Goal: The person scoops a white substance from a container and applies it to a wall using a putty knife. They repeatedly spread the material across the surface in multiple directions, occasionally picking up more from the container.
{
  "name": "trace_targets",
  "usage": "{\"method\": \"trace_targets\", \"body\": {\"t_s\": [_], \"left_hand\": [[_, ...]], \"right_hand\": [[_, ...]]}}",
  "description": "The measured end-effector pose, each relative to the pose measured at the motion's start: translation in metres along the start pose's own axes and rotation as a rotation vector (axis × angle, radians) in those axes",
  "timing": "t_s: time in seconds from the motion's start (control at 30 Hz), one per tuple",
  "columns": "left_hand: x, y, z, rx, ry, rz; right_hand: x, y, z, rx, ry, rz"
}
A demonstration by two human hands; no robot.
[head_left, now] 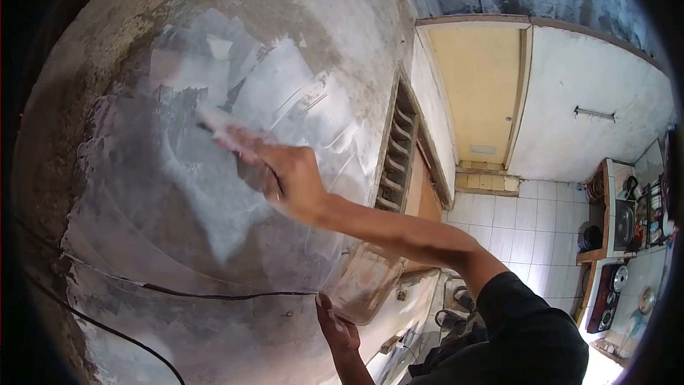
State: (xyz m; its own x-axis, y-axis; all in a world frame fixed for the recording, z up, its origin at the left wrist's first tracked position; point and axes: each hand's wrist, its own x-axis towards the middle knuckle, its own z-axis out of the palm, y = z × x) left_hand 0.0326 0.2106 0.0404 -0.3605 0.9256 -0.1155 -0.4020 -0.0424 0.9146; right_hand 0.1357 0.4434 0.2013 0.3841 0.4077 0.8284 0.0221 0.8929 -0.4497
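Note:
My right hand [288,175] is closed on a putty knife [217,120], blurred by motion, with its blade at the wall [285,21]. Wet white putty [214,192] is spread around the blade in uneven strokes over the grey surface. Lower down, my left hand [340,331] grips the edge of a flat board [367,278] smeared with pale putty. The board is tilted, close to the wall; the fingers behind it are partly hidden.
A dark cable [214,295] runs across the wall beside the left hand, and a second cable [114,335] hangs lower left. A slatted vent opening [397,150] is set into the wall. Behind are a yellow door [477,85], tiled floor [491,217], and a stove [607,298].

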Motion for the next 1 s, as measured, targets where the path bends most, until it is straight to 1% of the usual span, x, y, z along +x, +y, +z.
{"method": "trace_targets", "body": {"t_s": [0.07,0.1,0.13,0.17,0.2,0.23,0.27,0.3,0.33,0.37,0.4,0.47,0.53,0.57,0.6,0.63,0.67,0.7,0.73,0.77,0.8,0.87,0.93,1.0], "left_hand": [[0.001,0.003,0.008,0.042,0.011,-0.013],[0.001,0.002,0.007,0.045,0.01,-0.013],[0.001,-0.001,0.003,0.071,0.014,-0.005],[0.001,-0.002,0.001,0.093,0.02,0.005],[-0.001,-0.002,0.0,0.093,0.025,0.007],[-0.003,-0.002,-0.002,0.052,0.021,0.01],[-0.004,-0.001,-0.003,0.014,0.014,0.013],[-0.006,-0.001,-0.005,0.017,0.015,0.015],[-0.006,0.0,-0.008,-0.006,0.056,-0.027],[-0.004,0.0,-0.009,-0.034,0.095,-0.067],[-0.002,0.0,-0.006,-0.038,0.091,-0.061],[-0.007,0.003,-0.004,0.049,0.099,-0.022],[-0.002,-0.008,-0.018,0.036,0.06,0.001],[0.0,-0.012,-0.022,0.027,0.03,0.027],[0.002,-0.011,-0.018,0.026,0.018,0.026],[0.003,-0.008,-0.013,0.021,0.024,-0.015],[0.004,-0.006,-0.009,0.015,0.035,-0.054],[0.004,-0.004,-0.004,0.014,0.036,-0.051],[0.002,-0.003,0.0,0.024,0.035,-0.037],[0.0,-0.002,0.002,0.033,0.034,-0.023],[-0.003,-0.003,-0.001,0.036,0.04,-0.02],[-0.007,-0.004,-0.013,0.028,0.076,-0.01],[-0.013,0.003,-0.008,0.024,0.103,-0.001],[-0.014,0.003,-0.009,0.009,0.134,-0.001]], "right_hand": [[-0.003,0.002,-0.01,0.291,-0.099,0.044],[0.0,0.015,-0.018,0.35,-0.061,0.088],[0.008,0.034,-0.028,0.236,-0.041,0.086],[0.013,0.057,-0.033,0.117,0.032,0.173],[0.025,0.067,-0.04,-0.009,0.099,0.325],[0.029,0.109,-0.039,-0.145,0.168,0.33],[0.034,0.121,-0.04,-0.247,0.234,0.302],[0.02,0.139,-0.034,-0.251,0.156,0.299],[0.016,0.142,-0.03,-0.256,0.079,0.292],[0.001,0.138,-0.02,-0.234,0.066,0.261],[-0.016,0.116,-0.01,-0.212,0.048,0.229],[-0.044,0.079,-0.006,-0.147,-0.068,0.303],[-0.069,0.055,-0.008,0.017,-0.035,0.076],[-0.076,0.051,-0.016,0.007,-0.032,0.071],[-0.081,0.051,-0.028,0.005,-0.133,-0.015],[-0.083,0.052,-0.04,0.005,-0.234,-0.099],[-0.079,0.059,-0.058,0.088,-0.264,0.081],[-0.068,0.069,-0.07,0.173,-0.296,0.263],[-0.053,0.082,-0.071,0.038,-0.171,0.304],[-0.034,0.106,-0.066,-0.024,0.019,0.287],[-0.023,0.153,-0.06,-0.204,0.157,0.173],[0.0,0.172,-0.066,-0.198,0.123,0.46],[-0.018,0.169,-0.048,-0.24,-0.035,0.416],[-0.054,0.138,-0.02,-0.167,0.05,0.202]]}}
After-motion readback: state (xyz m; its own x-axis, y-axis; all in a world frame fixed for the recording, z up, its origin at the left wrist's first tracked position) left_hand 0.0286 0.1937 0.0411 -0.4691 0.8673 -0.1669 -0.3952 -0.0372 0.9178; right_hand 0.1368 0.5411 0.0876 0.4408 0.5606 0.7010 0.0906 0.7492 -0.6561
